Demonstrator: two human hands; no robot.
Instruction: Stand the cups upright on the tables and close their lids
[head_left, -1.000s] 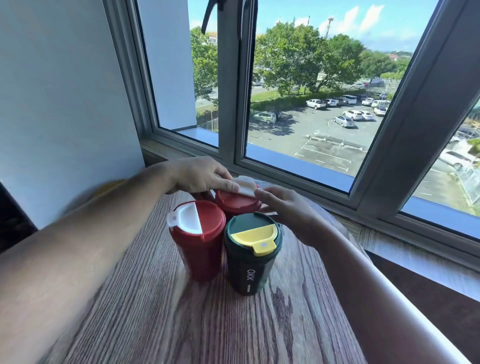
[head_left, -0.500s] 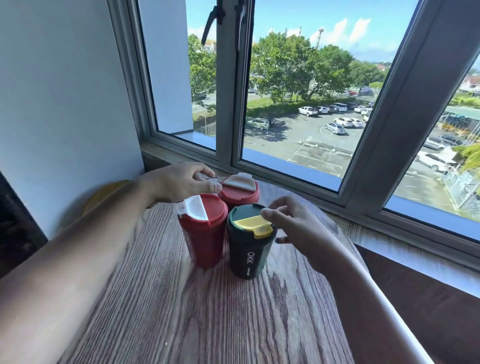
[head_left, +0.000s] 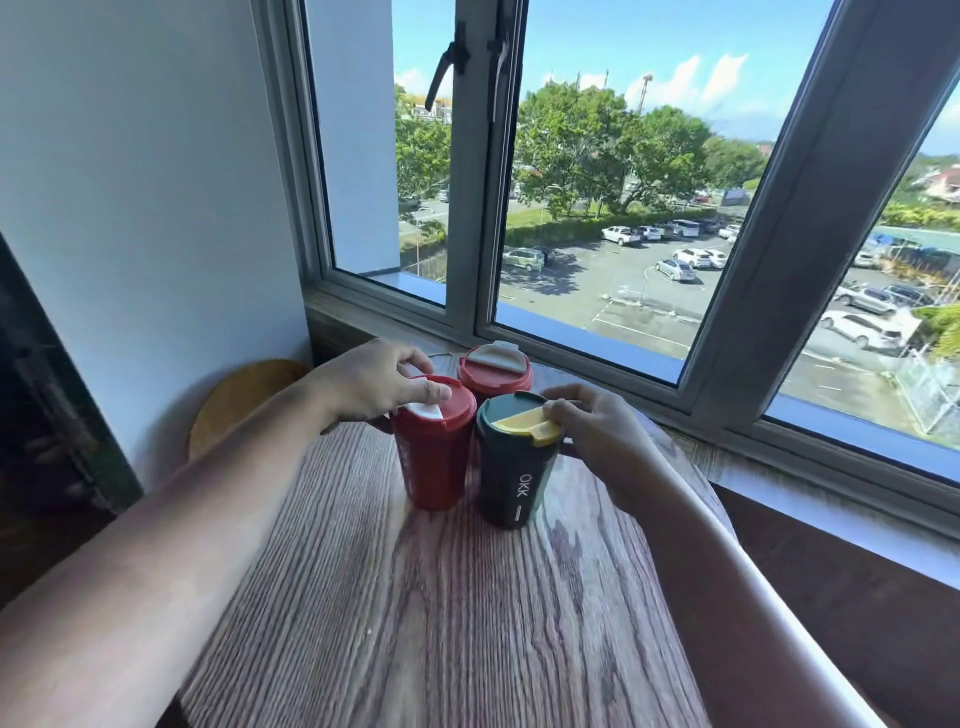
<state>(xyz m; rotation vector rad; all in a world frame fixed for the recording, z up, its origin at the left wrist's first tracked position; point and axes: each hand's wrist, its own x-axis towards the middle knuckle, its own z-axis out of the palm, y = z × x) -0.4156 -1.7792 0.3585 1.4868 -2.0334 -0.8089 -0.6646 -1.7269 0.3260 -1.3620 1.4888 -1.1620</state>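
Three cups stand upright together on the round wooden table (head_left: 441, 623). The near red cup (head_left: 434, 467) has a white flap on its lid, and my left hand (head_left: 371, 382) rests on that lid with the fingers on the flap. To its right stands the dark green cup (head_left: 511, 478), marked OKK, with a yellow flap; my right hand (head_left: 592, 431) touches that flap with thumb and fingertips. Behind both is the far red cup (head_left: 493, 366), its white flap lying flat, with no hand on it.
The table stands against a window sill (head_left: 779, 467) and a large window (head_left: 597, 182) with dark handles. A white wall (head_left: 145, 182) rises on the left. A round yellow wooden seat (head_left: 239, 400) shows low between wall and table.
Both hands left the far red cup. My left hand moved onto the near red cup's lid, and my right hand moved onto the green cup's yellow flap.
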